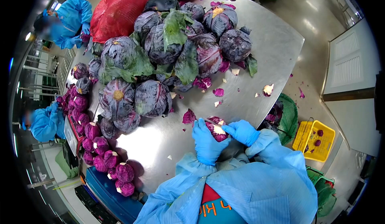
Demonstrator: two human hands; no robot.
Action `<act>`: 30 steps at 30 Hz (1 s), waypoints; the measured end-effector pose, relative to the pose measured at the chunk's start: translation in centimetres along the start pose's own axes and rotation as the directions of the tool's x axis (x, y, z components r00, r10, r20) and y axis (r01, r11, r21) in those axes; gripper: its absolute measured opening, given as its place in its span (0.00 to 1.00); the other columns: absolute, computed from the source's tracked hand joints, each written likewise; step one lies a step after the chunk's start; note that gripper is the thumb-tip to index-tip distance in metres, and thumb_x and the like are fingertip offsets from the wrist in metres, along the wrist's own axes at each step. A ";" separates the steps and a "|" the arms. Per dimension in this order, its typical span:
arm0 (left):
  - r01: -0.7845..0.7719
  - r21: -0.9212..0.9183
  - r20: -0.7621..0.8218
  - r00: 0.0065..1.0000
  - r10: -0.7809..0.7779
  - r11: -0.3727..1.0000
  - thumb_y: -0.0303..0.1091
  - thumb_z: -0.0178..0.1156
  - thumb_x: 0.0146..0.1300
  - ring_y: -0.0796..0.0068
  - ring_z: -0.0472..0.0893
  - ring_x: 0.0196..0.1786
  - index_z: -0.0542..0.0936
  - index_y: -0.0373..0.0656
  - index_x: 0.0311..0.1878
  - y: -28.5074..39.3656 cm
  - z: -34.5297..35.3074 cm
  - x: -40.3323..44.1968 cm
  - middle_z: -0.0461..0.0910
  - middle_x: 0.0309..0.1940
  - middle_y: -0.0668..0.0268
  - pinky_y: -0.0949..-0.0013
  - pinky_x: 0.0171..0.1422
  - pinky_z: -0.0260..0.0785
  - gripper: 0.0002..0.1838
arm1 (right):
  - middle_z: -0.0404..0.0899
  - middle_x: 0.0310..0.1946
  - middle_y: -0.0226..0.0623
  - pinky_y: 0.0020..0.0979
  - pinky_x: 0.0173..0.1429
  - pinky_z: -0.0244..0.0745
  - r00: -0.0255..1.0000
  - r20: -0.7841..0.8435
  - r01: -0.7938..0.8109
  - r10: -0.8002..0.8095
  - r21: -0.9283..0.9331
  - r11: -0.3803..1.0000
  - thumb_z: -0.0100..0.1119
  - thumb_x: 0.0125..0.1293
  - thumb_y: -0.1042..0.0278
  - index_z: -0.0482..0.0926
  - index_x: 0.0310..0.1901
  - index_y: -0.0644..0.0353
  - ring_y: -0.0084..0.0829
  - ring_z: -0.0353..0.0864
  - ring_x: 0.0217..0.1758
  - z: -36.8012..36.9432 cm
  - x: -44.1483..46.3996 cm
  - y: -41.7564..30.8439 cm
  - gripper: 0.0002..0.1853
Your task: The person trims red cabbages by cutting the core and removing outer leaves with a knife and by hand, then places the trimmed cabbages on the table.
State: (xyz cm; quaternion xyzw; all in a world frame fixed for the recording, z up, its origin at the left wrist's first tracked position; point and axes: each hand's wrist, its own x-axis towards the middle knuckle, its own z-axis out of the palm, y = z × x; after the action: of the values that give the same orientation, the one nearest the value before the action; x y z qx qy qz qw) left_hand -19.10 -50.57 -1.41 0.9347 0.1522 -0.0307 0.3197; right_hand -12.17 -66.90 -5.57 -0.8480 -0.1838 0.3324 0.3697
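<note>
Left fingers (198, 128): wrapped round cabbage (219, 131), over bench (256, 107). Right fingers (232, 128): closed on knife (211, 121), laid against cabbage. Hazard: knife slipping on slick leaf might cut left fingers.

Bright light leaves white glare on the metal table (276, 37), while fisheye distortion bends the black-cornered edges.
</note>
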 end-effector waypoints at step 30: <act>-0.262 -0.435 -0.162 0.964 0.211 0.861 0.44 0.80 0.40 0.53 0.65 0.68 0.60 0.37 0.69 -7.4 -0.8 -2.7 0.62 0.66 0.50 0.55 0.74 0.56 0.55 | 0.80 0.23 0.37 0.33 0.32 0.75 0.880 -0.128 -0.200 0.457 0.773 0.602 0.66 0.55 0.65 0.83 0.34 0.63 0.29 0.79 0.25 1.3 -2.1 4.1 0.10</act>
State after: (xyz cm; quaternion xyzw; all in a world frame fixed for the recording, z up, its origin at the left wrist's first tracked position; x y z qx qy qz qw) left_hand -23.96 -45.30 -4.73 0.8461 0.0567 0.0961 0.5211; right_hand -14.28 -70.11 -8.44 -0.6843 0.1896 0.3017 0.6362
